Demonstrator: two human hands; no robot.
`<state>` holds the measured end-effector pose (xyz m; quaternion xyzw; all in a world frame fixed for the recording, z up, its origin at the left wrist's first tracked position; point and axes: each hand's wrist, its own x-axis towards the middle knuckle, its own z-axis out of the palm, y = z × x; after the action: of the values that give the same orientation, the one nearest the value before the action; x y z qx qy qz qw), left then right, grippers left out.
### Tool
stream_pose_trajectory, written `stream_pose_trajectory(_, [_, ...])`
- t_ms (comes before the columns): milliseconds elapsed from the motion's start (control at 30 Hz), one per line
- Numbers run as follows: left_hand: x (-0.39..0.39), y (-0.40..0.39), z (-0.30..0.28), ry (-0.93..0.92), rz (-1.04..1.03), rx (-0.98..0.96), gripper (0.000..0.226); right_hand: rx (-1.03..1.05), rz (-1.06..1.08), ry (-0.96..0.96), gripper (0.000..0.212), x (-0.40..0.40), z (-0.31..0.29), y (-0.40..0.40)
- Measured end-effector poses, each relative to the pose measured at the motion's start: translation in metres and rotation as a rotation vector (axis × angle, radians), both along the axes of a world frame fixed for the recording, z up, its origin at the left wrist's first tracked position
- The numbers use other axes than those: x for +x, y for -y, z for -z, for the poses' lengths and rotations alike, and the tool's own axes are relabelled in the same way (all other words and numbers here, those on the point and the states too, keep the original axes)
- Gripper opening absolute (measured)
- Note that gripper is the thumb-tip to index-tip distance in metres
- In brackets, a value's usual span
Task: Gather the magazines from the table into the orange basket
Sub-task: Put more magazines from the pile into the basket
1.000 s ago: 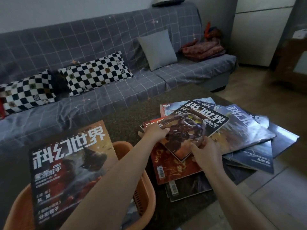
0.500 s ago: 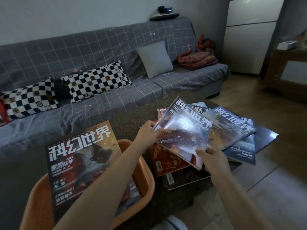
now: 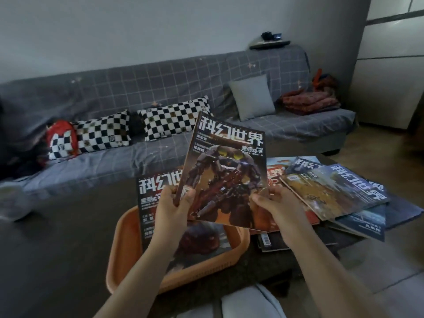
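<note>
Robot-cover magazine (image 3: pixel 226 177) held up, tilted nearly upright, above the near rim of the orange basket (image 3: pixel 125 244). Left hand (image 3: pixel 173 211) grips its lower-left corner at the spine, fingers curled round the edge. Right hand (image 3: pixel 278 208) pinches the lower-right corner, thumb on the cover, other fingers hidden behind.

Basket sits on the dark table (image 3: pixel 68 237), just left of the remaining pile (image 3: pixel 332 193). One magazine (image 3: pixel 158 193) already stands propped inside it, leaning on the far rim.

Pile is fanned and loose, several glossy covers overlapping, lowest ones overhanging the table's right edge.

Risks, as judged:
- Grip is at the bottom corners only; the tall, limp magazine could flop or fold over.
- Dropped onto the leaning one, it may slide off the slick cover and out over the rim.
- A brush of the right forearm could push the fanned pile off the edge.
</note>
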<state>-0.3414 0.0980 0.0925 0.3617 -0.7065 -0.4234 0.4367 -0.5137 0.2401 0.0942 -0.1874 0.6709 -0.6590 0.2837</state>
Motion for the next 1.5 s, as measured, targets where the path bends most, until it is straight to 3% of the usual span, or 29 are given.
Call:
stream_pose_trajectory(167, [0.048,-0.002,0.011,-0.093,-0.105,0.031,0.008,0.006,-0.179,-0.075,0.037,0.027,-0.003,0.025])
stream_pose_trajectory(267, [0.067,-0.003,0.019,-0.115,-0.162,0.073,0.007,0.037,-0.234,-0.1,0.043,0.041,0.004,0.04])
stream_pose_trajectory(467, [0.089,-0.002,0.038,0.065,-0.234,0.099,0.006,0.129,-0.315,-0.203,0.046,0.057,0.027,0.064])
stream_pose_trajectory(600, [0.092,0.005,0.045,0.275,-0.282,0.094,0.017,0.249,-0.247,-0.434,0.032,0.059,0.043,0.07])
stream_pose_trajectory(767, [0.096,0.019,0.047,0.305,-0.284,0.102,0.035,0.338,-0.192,-0.561,0.045,0.06,0.049,0.074])
stream_pose_trajectory(867, [0.096,0.021,0.048,0.286,-0.298,0.103,0.028,0.341,-0.176,-0.632,0.041,0.06,0.051,0.077])
stream_pose_trajectory(1000, [0.096,0.015,0.047,0.313,-0.347,0.107,0.003,0.331,-0.193,-0.637,0.035,0.059,0.052,0.077])
stream_pose_trajectory(1133, [0.096,0.009,0.046,0.357,-0.365,0.107,0.016,0.334,-0.204,-0.533,0.02,0.057,0.054,0.075])
stream_pose_trajectory(1233, [0.093,0.009,0.047,0.378,-0.351,0.118,0.021,0.362,-0.215,-0.509,0.023,0.057,0.054,0.076])
stream_pose_trajectory(1367, [0.09,0.019,0.049,0.392,-0.214,0.186,0.051,0.376,-0.321,-0.504,0.039,0.057,0.051,0.082])
stream_pose_trajectory(1500, [0.087,0.025,0.049,0.295,-0.03,0.375,0.035,0.384,-0.361,-0.491,0.043,0.057,0.052,0.083])
